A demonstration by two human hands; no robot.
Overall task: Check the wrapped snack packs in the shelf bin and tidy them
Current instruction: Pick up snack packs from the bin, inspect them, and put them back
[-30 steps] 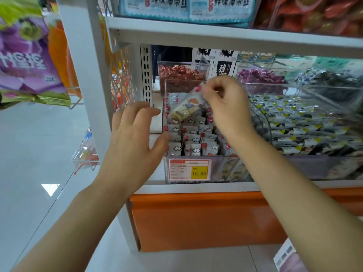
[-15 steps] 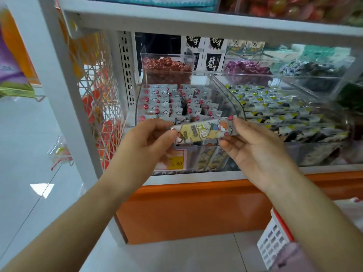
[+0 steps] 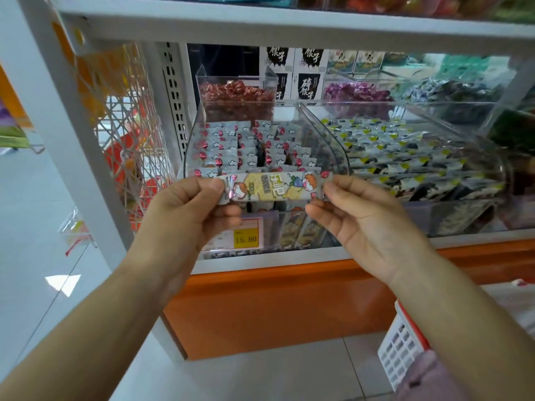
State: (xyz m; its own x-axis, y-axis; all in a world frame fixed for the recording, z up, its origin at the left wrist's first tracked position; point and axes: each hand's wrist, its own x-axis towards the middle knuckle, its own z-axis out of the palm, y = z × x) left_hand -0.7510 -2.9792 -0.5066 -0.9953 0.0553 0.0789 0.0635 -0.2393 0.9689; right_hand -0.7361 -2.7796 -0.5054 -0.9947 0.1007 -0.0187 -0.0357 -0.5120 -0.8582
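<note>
A long wrapped snack pack (image 3: 273, 186) with cartoon print is stretched level between both hands, in front of the clear shelf bin (image 3: 192, 140). My left hand (image 3: 188, 209) pinches its left end between thumb and fingers. My right hand (image 3: 364, 215) pinches its right end. Inside the bin, several rows of silver packs with red dots (image 3: 231, 149) stand upright, with dark gaps in the middle rows. A yellow price tag (image 3: 246, 238) reading 15.80 sits on the bin's front.
A neighbouring clear bin (image 3: 492, 180) to the right holds silver packs with yellow and black marks. Bins of red candy (image 3: 236, 96) and purple candy (image 3: 356, 94) stand behind. A white shelf post (image 3: 78, 157) rises at left. A white and red basket (image 3: 401, 342) sits low right.
One second ago my right hand held the pack over the bin and my left hand rested at the bin's side. Both hands now hold the pack out level in front of the bin.
</note>
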